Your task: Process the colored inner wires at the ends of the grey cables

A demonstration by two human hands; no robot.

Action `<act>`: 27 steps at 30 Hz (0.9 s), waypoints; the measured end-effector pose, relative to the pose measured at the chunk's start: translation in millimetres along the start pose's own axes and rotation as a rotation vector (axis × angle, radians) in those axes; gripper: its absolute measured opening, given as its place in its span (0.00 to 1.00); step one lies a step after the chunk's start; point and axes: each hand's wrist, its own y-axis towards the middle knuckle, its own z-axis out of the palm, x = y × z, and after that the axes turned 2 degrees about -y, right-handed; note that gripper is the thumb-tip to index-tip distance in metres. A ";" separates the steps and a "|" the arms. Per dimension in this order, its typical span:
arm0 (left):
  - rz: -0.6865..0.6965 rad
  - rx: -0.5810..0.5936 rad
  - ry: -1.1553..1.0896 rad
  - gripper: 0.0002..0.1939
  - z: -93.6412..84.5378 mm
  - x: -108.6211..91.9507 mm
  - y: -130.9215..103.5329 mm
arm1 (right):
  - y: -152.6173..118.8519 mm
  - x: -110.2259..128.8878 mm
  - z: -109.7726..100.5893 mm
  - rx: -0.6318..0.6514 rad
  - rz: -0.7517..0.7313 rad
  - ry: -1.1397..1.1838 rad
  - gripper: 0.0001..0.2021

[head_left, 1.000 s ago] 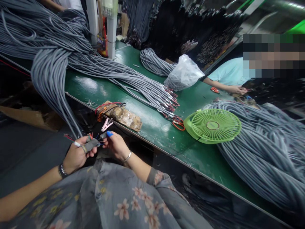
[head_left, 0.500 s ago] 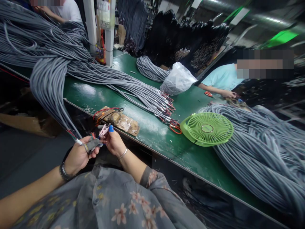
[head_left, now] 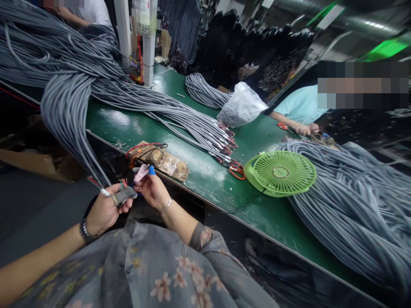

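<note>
My left hand [head_left: 107,207] is closed on the end of a grey cable [head_left: 96,167], whose thin red and green wires [head_left: 123,184] fan out above the fingers. Grey wrapping covers my left thumb. Beside it, my right hand [head_left: 154,190] pinches a small pale pink tool [head_left: 141,173], blurred, near those wires; a blue cover [head_left: 151,170] is on one fingertip. Just beyond the hands, a taped cardboard-brown block [head_left: 171,164] lies at the table's edge with red and black leads on it.
Bundles of grey cables [head_left: 180,115] lie across the green table [head_left: 205,179]. A green fan [head_left: 280,173], orange-handled scissors [head_left: 236,170] and a clear plastic bag [head_left: 242,105] are on it. More cables [head_left: 359,205] cover the right. Two people work across the table.
My right hand has shifted very slightly and the pink tool in it has turned and blurred. My left hand keeps its hold. Across the table, the person's hands at the right have moved a little.
</note>
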 end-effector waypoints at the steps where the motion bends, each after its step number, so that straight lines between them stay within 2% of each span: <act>1: 0.006 -0.003 -0.003 0.20 -1.2 -0.2 -0.8 | -0.1 0.5 -0.5 0.000 -0.003 -0.005 0.27; 7: 0.015 -0.013 -0.033 0.20 -1.5 -3.8 -0.8 | 0.2 0.6 -1.4 -0.036 -0.008 -0.041 0.20; 18: -0.004 0.038 0.016 0.21 4.4 1.2 9.0 | 3.0 0.8 7.3 -0.058 -0.069 -0.055 0.25; 22: 0.016 0.052 0.033 0.21 0.5 3.1 6.9 | 0.6 1.6 -0.5 -0.004 0.024 -0.113 0.31; 27: -0.005 0.049 0.102 0.22 -12.9 11.9 0.0 | -13.2 4.6 -24.2 0.166 0.204 -0.314 0.35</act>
